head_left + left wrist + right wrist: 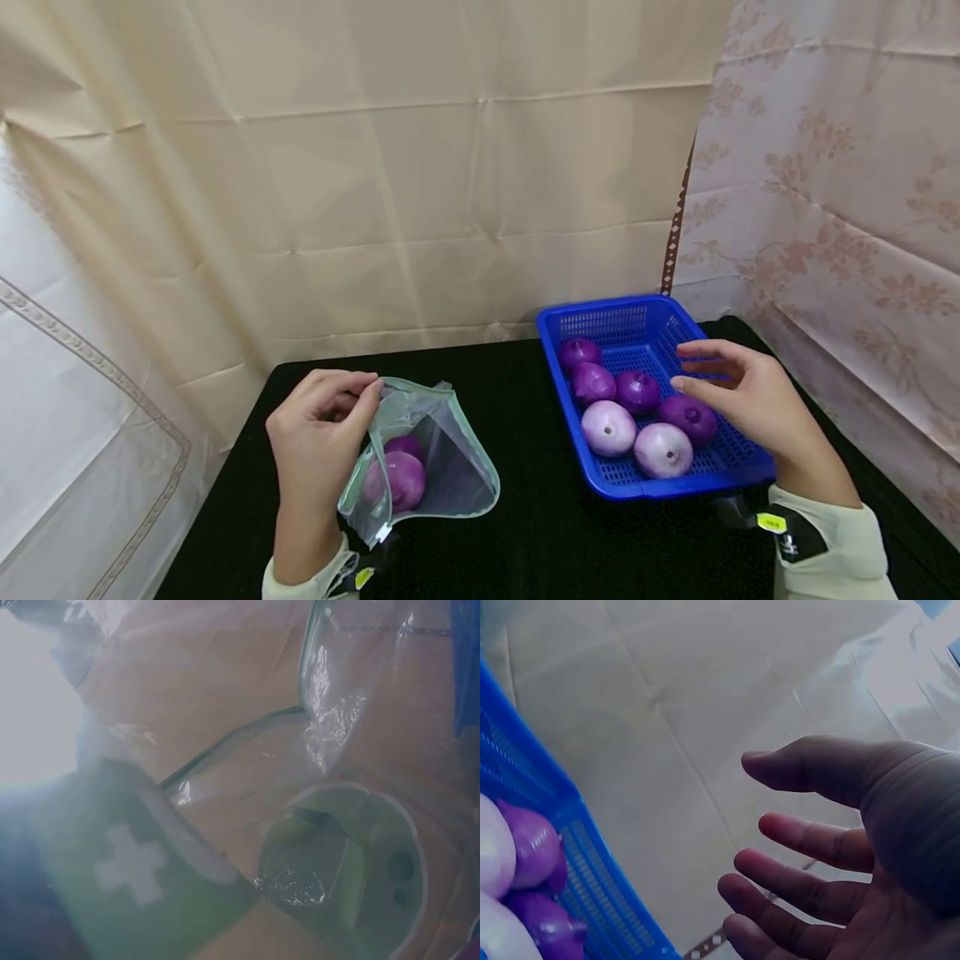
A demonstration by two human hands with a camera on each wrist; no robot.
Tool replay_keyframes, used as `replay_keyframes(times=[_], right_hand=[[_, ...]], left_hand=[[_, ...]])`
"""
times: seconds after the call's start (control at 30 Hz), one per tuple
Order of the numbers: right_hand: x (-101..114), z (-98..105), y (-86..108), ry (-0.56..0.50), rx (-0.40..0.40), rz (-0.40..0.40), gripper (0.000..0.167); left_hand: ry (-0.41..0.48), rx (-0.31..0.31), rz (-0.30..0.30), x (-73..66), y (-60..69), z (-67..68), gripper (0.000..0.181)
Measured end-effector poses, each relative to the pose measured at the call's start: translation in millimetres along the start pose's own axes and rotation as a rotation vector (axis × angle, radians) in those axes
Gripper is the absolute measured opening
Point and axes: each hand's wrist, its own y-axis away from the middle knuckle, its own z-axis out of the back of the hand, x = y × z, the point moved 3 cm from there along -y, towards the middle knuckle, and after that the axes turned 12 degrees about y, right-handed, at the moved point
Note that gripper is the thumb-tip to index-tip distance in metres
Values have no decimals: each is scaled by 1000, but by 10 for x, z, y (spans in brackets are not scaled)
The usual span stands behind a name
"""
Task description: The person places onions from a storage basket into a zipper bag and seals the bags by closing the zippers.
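My left hand [318,446] pinches the upper edge of a clear bag [461,467] with a green rim, its mouth spread. Two purple onions [405,482] lie inside it. In the left wrist view the bag's film [337,712] with printed green shapes fills most of the picture, and the hand is hard to make out. Above the right side of a blue basket [558,400], my right hand [757,404] holds nothing, fingers apart. Several onions [663,450], purple and paler, sit in the basket. The right wrist view shows the hand [832,847] beside the basket [607,877], not touching the onions [532,847].
A black cloth [517,533] covers the table under bag and basket. Behind it hangs a beige curtain [450,183]; a flowered cloth [847,192] hangs at the right and a white one [67,433] at the left.
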Motion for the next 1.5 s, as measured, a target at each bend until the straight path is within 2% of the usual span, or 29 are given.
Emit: replay_keyframes(times=[0.23,0.4,0.6,0.7,0.93,1.23,1.5], right_hand=[[-247,4,-63,40,44,-74,48],[-347,-22,-86,20,93,-108,52],[-445,-39,-99,74,158,-143,61],[-483,-69,-109,77,212,-164,67],[-561,-163,-102,-11,383,-238,76],[-582,-241,-86,-38,491,-232,76],[-519,-330,-79,28,531,-121,72]], left_hand=[[0,14,6,25,1,-1,17],[-1,19,11,25,1,-4,17],[2,18,20,13,13,-15,14],[-2,19,18,10,14,-17,13],[-9,23,19,-2,9,-22,9],[-8,24,17,1,2,-24,10],[-12,26,15,-5,3,-17,8]])
